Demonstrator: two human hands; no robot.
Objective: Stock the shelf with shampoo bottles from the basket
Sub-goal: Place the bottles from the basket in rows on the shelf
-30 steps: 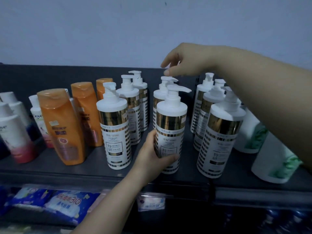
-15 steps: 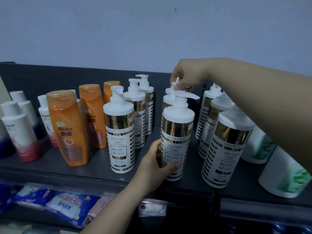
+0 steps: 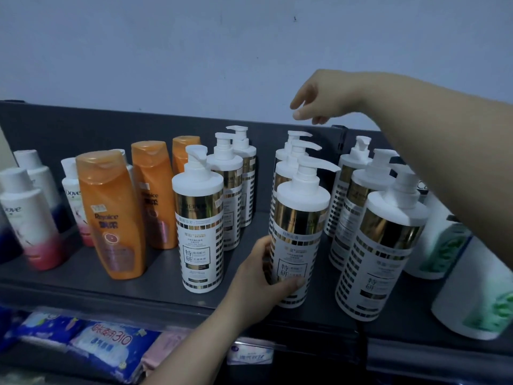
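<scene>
Several white pump shampoo bottles with gold bands stand in rows on the dark shelf (image 3: 155, 290). My left hand (image 3: 258, 282) grips the lower body of the front middle pump bottle (image 3: 298, 234), which stands upright near the shelf's front edge. My right hand (image 3: 319, 100) hovers above the pump heads of the two bottles behind it (image 3: 294, 151), fingers loosely spread and holding nothing. Another pump bottle (image 3: 198, 220) stands to the left, and a third row (image 3: 377, 245) to the right, partly behind my right forearm. No basket is in view.
Orange Rejoice bottles (image 3: 111, 215) and white Dove bottles (image 3: 26, 218) fill the shelf's left side. White-and-green bottles (image 3: 477, 287) stand at far right. Packaged goods (image 3: 102, 345) lie on the lower shelf. A pale wall rises behind.
My right hand let go of the rear bottle's pump head and lifted up above it. My left hand keeps its grip on the front bottle.
</scene>
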